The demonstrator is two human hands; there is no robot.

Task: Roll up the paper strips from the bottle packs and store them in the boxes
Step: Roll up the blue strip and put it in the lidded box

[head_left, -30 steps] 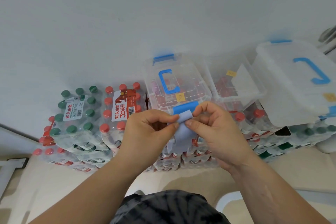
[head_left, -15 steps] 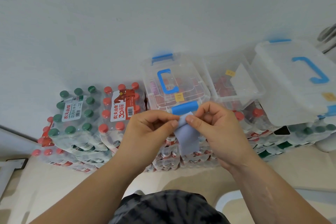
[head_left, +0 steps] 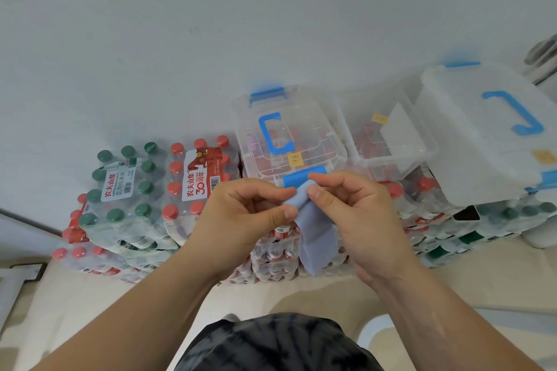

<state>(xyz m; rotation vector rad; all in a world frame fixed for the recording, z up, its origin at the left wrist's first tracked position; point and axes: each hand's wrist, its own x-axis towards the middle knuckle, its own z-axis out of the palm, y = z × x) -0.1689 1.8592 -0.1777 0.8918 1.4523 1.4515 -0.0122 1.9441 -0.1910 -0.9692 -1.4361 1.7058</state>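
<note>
Left hand (head_left: 247, 217): bare, no glove, ring or watch | right hand (head_left: 358, 217): bare likewise | forearms: bare, no sleeves visible | garment (head_left: 271, 343) below hands: dark grey-black, mottled tie-dye pattern

- The boxes (head_left: 291, 141) sat on the bottle packs (head_left: 126, 196), against the wall (head_left: 211, 24).
- Both hands (head_left: 241, 220) held the paper strip (head_left: 316, 235) before the closed box.

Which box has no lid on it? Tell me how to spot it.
Look along the white wall at the three clear boxes on the bottle packs. The open box is between the two lidded ones, right of the hands. It alone lacks a blue handle.
</note>
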